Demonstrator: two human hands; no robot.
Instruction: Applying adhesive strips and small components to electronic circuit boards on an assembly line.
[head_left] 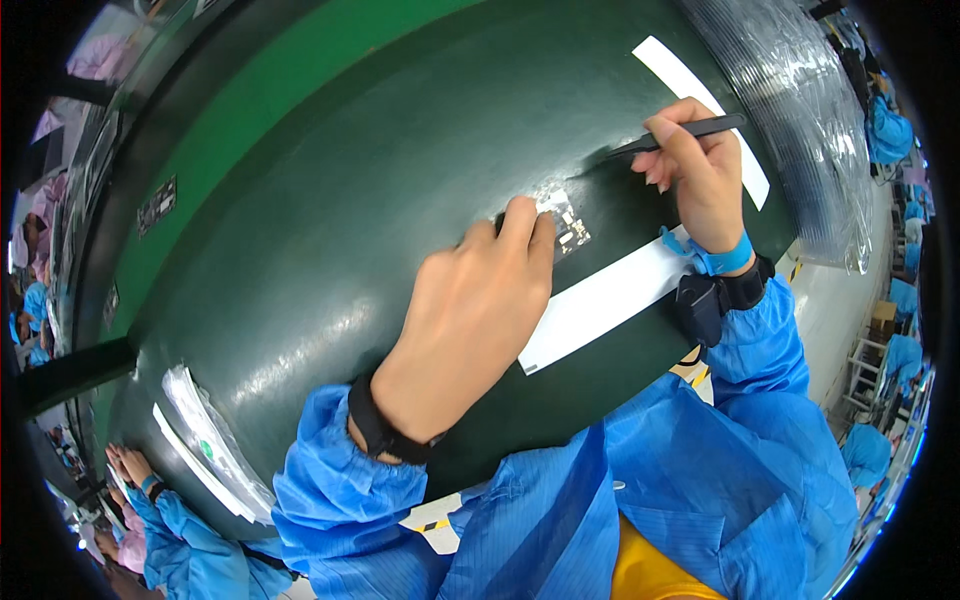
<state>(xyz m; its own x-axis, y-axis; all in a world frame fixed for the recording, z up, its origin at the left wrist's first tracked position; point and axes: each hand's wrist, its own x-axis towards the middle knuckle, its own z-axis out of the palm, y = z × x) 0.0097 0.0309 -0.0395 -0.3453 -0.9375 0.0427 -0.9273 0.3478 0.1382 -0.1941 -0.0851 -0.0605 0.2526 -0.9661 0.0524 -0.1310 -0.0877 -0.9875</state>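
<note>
A small thin sheet with white and silvery marks (572, 228) lies on the dark green table (330, 210). The closed fingers of my left hand (470, 300) hold its left edge, covering part of it. Above and to the right, my right hand (705, 190) grips black tweezers (710, 126) between thumb and fingers. Their tips point left, just over the table and apart from the sheet. Below my right wrist runs a long white strip (605, 305). Another white strip (684, 76) passes behind my right hand.
Clear plastic packaging (800, 120) covers the right end of the table. At the far left are a green band (250, 110) with a dark marked piece (157, 205) and a clear plastic bag (205, 430). A co-worker's hands (130, 466) rest at the lower left.
</note>
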